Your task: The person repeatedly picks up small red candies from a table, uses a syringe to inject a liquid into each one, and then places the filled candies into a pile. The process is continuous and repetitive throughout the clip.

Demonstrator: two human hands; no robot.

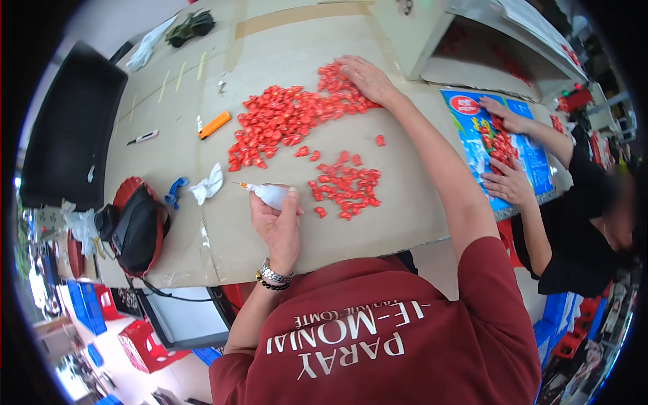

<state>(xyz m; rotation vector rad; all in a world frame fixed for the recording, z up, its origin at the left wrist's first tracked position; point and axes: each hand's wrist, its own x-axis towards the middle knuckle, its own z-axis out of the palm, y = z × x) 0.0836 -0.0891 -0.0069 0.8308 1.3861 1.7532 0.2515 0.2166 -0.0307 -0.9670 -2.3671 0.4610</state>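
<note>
The left hand (275, 229) is curled round a white bottle (273, 196), near the big red pile's (273, 121) near side. The right hand (366, 79) lies loosely spread on the pile's far right end. Nearer than the pile, a smaller red heap (346, 185) sits on the surface (412, 209); left of the pile, an orange tool (216, 125).

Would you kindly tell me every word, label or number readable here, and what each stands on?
I'll describe rather than copy wording.
Maroon shirt: large white lettering, legible.
Blue printed sheet: red oval with white characters, unclear; yellow lettering and fine print, too small or blurred.
White squeeze bottle in the left hand: none readable.
</note>
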